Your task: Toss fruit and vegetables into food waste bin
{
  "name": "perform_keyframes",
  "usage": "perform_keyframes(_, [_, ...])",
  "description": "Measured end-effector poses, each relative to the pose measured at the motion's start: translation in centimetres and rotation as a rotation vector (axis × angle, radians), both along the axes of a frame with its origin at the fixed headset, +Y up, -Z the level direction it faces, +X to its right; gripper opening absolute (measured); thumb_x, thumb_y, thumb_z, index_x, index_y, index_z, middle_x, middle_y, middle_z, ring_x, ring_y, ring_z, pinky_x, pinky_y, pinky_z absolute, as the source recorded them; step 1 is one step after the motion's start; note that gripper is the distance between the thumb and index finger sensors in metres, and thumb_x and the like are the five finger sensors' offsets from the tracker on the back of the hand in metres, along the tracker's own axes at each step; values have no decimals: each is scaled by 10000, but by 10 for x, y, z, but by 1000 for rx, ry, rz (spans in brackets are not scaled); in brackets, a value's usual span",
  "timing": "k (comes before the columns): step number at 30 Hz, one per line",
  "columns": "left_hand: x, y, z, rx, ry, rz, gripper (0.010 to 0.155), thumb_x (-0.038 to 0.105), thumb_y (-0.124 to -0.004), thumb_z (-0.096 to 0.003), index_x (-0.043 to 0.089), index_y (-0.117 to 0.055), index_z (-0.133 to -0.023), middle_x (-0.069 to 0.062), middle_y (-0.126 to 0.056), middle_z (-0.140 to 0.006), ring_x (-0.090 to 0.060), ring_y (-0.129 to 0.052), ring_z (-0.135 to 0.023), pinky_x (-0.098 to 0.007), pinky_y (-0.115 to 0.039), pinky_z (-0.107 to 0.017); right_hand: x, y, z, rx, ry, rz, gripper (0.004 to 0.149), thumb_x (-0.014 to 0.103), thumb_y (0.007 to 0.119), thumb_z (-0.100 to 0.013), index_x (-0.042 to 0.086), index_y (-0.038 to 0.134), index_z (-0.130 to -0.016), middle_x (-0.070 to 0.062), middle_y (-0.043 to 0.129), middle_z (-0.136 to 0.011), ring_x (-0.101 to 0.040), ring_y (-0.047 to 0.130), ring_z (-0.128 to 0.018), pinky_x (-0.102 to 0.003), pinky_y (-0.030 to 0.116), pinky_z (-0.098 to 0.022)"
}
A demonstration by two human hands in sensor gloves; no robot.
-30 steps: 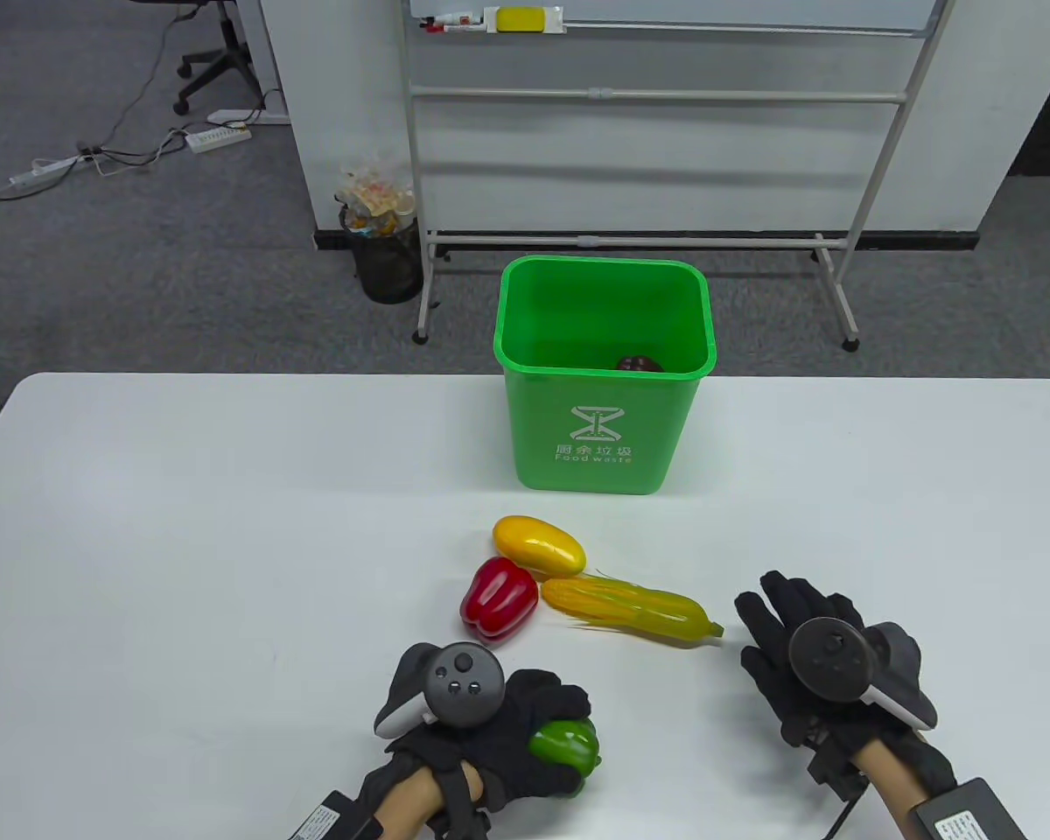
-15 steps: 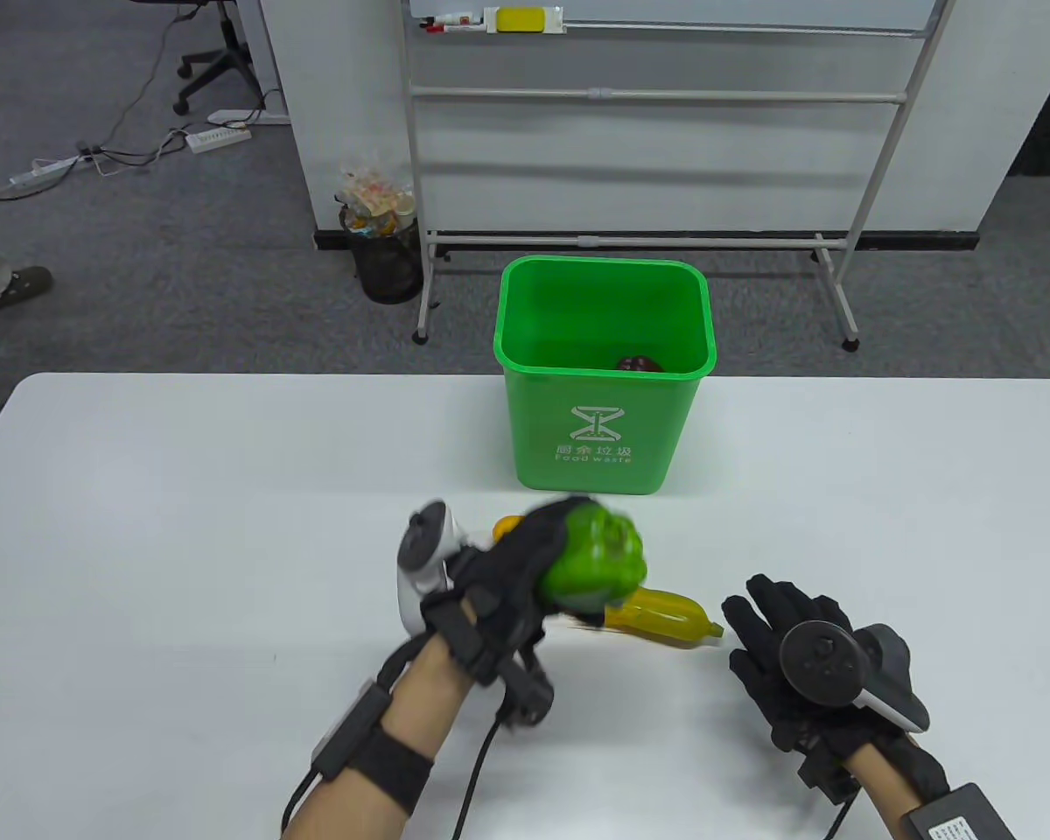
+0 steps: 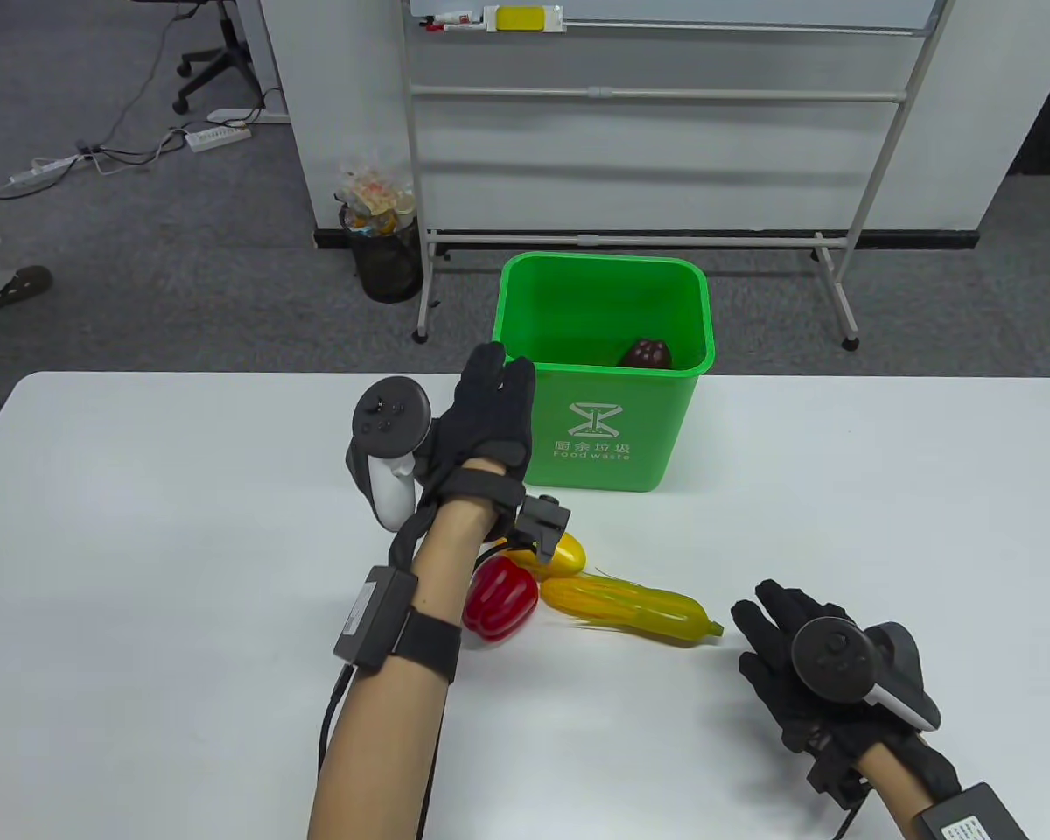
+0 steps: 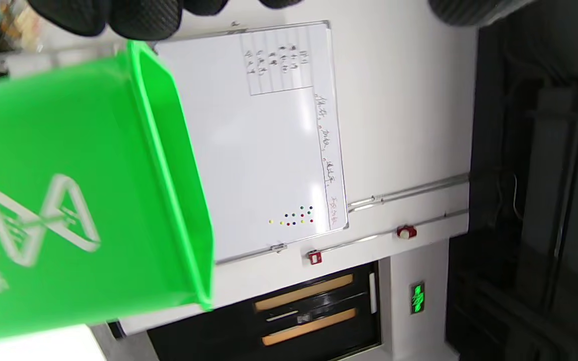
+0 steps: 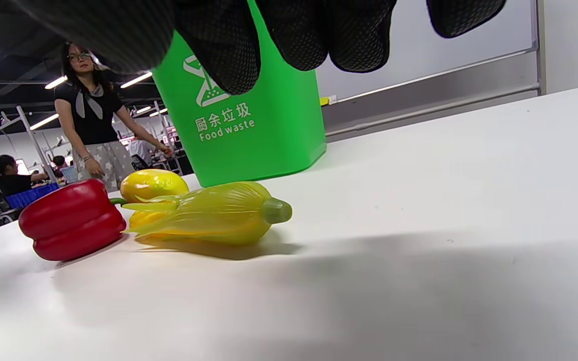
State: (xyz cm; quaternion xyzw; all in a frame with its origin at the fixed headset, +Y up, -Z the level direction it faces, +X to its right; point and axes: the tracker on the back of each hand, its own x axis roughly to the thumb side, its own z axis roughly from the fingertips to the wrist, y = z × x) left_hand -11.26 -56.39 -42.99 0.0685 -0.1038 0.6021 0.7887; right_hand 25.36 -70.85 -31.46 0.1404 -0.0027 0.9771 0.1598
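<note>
Green pepper gone, left hand (image 3: 481,411) at bin (image 3: 608,437)

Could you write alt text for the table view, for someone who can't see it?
A gloved left hand reaches to the rim of a green food waste bin; a red pepper, mango and corn lie on the white table.

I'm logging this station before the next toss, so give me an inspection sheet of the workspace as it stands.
Surface: white table, bare patches.
Job's things: green food waste bin holds one dark item; red pepper, mango, corn on table.
Clutter: nothing seen.
Grippers: left hand at bin's rim, nothing visible in it; right hand flat beside corn.
Cables: wire along left forearm.
Surroundings: whiteboard stand, mesh wastebasket.
</note>
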Motion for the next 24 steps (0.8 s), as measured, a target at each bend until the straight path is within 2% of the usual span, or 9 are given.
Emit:
perform_keyframes(3, [-1,-8,22,73,33,-213,826,622,-599,-484,73,-357,-1051,-333,-350,-1074,-607,-573,-913,-700,-581,-622,-1,0,0,1,6,6,674,479,708,-437,197,621,-1043,-127,488,-1130,-448,567,-1063,-727,439,-721])
perform_keyframes(6, [3,-26,41,124,40,-391,808,610,-621,-477,91,-395,-1054,-329,-365,-1077,-609,-578,-914,-704,-581,-623,-4,0,1,5,17,20,674,479,708,-437,196,621,-1043,-132,490,-1129,-449,572,-1060,-726,442,-720])
perform_keyframes(10, [15,-70,56,125,31,-643,792,606,-660,-464,139,-432,-1061,-317,-373,-1092,-651,-569,-908,-720,-574,-624,-5,-1,1,0,21,19,674,479,708,-437,199,620,-1043,-128,491,-1129,-447,572,-1061,-727,443,-719])
perform_keyframes(15, [23,-147,49,-8,-18,-1012,796,614,-716,-439,286,-369,-1077,-313,-253,-1108,-706,-489,-918,-751,-529,-634,-7,-2,1,-5,28,28,674,481,707,-437,199,620,-1043,-132,491,-1129,-446,573,-1062,-725,445,-719])
perform_keyframes(18, [22,-171,44,-53,-34,-1111,831,618,-744,-423,375,-277,-1066,-304,-138,-1103,-717,-459,-923,-760,-511,-638,-7,-2,1,-10,31,29,675,480,707,-437,197,620,-1044,-132,492,-1128,-448,574,-1060,-726,444,-718])
perform_keyframes(20, [21,-183,42,-107,-74,-1116,870,622,-751,-419,421,-186,-1050,-285,-82,-1100,-718,-442,-928,-761,-501,-645,-7,-2,1,-14,32,28,675,479,708,-437,199,618,-1044,-128,492,-1129,-450,574,-1059,-725,445,-720])
perform_keyframes(24, [17,-197,40,-149,-81,-1125,870,582,-789,-417,450,-191,-1035,-281,-82,-1097,-689,-500,-926,-741,-535,-646,-6,-3,0,-30,26,26,674,478,708,-437,195,621,-1043,-132,489,-1129,-450,571,-1061,-727,440,-720])
